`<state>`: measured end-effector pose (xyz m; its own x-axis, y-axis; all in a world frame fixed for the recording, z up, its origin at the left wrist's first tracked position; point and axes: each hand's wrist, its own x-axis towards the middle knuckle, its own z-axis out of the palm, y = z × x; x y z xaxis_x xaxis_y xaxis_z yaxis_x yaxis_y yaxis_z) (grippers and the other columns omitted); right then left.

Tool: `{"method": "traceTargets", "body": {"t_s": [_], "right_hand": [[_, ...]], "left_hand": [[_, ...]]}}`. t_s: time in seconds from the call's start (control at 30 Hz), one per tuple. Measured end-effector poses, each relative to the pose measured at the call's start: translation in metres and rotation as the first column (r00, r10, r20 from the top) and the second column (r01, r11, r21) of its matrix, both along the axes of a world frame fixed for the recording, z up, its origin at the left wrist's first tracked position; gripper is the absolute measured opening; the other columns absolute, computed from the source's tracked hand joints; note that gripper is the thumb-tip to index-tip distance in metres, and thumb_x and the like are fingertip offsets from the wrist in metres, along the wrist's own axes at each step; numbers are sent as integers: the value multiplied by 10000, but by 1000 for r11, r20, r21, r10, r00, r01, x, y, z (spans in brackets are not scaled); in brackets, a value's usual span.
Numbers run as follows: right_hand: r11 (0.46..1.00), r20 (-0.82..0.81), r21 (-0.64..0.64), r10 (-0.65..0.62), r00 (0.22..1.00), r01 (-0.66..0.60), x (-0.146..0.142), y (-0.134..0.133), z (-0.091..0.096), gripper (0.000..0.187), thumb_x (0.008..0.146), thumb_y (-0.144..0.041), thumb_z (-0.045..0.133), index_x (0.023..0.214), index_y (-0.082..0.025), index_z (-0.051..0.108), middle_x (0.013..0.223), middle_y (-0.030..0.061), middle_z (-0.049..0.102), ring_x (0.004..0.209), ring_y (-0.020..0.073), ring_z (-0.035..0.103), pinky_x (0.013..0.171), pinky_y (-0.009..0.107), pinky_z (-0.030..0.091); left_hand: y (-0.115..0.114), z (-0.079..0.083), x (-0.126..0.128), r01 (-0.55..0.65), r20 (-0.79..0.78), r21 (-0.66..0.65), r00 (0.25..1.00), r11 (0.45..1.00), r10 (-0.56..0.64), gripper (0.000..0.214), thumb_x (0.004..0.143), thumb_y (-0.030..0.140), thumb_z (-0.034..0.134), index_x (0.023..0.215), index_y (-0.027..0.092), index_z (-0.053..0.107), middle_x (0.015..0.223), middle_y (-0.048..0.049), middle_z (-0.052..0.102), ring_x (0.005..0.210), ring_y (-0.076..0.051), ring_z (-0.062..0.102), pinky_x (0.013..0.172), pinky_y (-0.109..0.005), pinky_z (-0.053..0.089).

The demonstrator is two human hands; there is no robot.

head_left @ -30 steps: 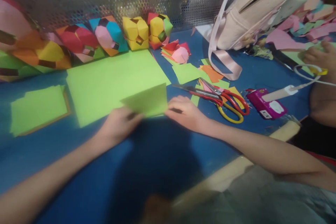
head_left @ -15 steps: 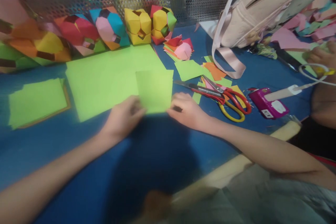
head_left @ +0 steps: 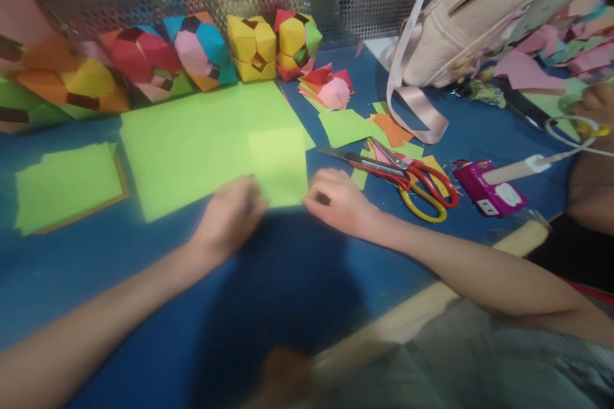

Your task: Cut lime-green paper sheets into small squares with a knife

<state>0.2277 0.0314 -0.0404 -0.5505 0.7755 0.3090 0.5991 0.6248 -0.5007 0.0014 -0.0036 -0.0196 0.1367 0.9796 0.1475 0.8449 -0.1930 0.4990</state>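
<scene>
A small square of light green paper (head_left: 279, 165) lies on top of a large green sheet (head_left: 192, 140) on the blue table (head_left: 288, 281). My left hand (head_left: 230, 214) grips the square's lower left corner with its fingers curled. At the lower right corner my right hand (head_left: 338, 201) pinches the same square. Both hands rest on the table at the sheet's near edge.
Folded paper balls (head_left: 252, 46) in many colours line the perforated metal wall. Scissors (head_left: 407, 179) and a pink device (head_left: 489, 188) lie to the right, with paper scraps (head_left: 345, 124), a beige bag (head_left: 460, 19), and another person's hand (head_left: 592, 105). A green paper stack (head_left: 67, 185) sits at left.
The small green square, which stood up from the table a second ago, has been laid flat on the large sheet. Both hands stay at its near corners.
</scene>
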Motion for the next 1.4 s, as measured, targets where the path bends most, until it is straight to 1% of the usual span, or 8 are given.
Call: {"method": "traceTargets", "body": {"t_s": [0.3,0.57,0.7,0.83,0.9,1.07,1.27,1.4], "right_hand": [[998,56,60,7,998,-10,-1,-1,0,226,882,-180,520,668,-207,453,750,31,533,745,181,451,675,326,275],[996,72,83,21,997,-27,0,-1,0,218,889,-176,507,682,-210,448,755,37,533,745,186,445,661,332,269],[997,81,75,29,996,-35,1,-1,0,213,896,-184,503,691,-212,454,779,45,543,772,197,459,670,335,278],[993,67,108,36,997,-43,2,-3,1,174,915,-197,517,742,-199,504,818,61,566,803,204,477,678,333,300],[985,80,161,42,996,-54,0,-5,3,160,938,-190,500,791,-185,563,848,71,588,816,208,479,684,337,302],[938,190,288,142,972,-193,-6,-9,4,289,1000,-152,421,926,-217,693,876,51,655,810,202,476,718,359,272],[870,344,390,166,924,-302,-6,-8,10,329,1009,-133,399,862,-193,688,814,37,644,755,180,467,751,346,285],[867,427,373,155,891,-330,-1,-13,20,337,958,-57,411,734,-179,632,701,30,576,670,174,431,721,333,299]], "left_hand": [[4,-14,-3,217,-271,234,951,948,-151,197,879,155,453,696,207,504,647,-38,565,624,-179,535,599,-306,445],[5,-9,-3,304,-316,142,916,942,-248,296,907,154,402,680,182,590,683,-85,598,660,-216,548,633,-357,450],[6,-7,-3,334,-424,165,874,928,-239,315,914,158,403,691,189,623,684,-77,591,658,-209,529,617,-347,420],[7,-6,-5,344,-412,178,877,922,-248,311,925,165,410,782,206,683,740,-74,606,683,-202,510,626,-345,378],[9,-6,-7,398,-413,172,859,901,-301,344,947,174,386,847,224,711,778,-70,622,707,-200,508,646,-349,363],[16,-4,-11,600,-435,157,755,785,-490,379,1013,231,336,961,252,711,788,-47,645,720,-188,498,712,-357,365],[5,6,-6,639,-503,113,698,761,-511,345,977,105,356,802,207,636,748,-38,596,714,-195,490,742,-369,402],[-7,4,-11,553,-329,114,805,825,-494,269,938,89,401,831,218,612,722,-34,542,740,-214,506,779,-391,440]]}}
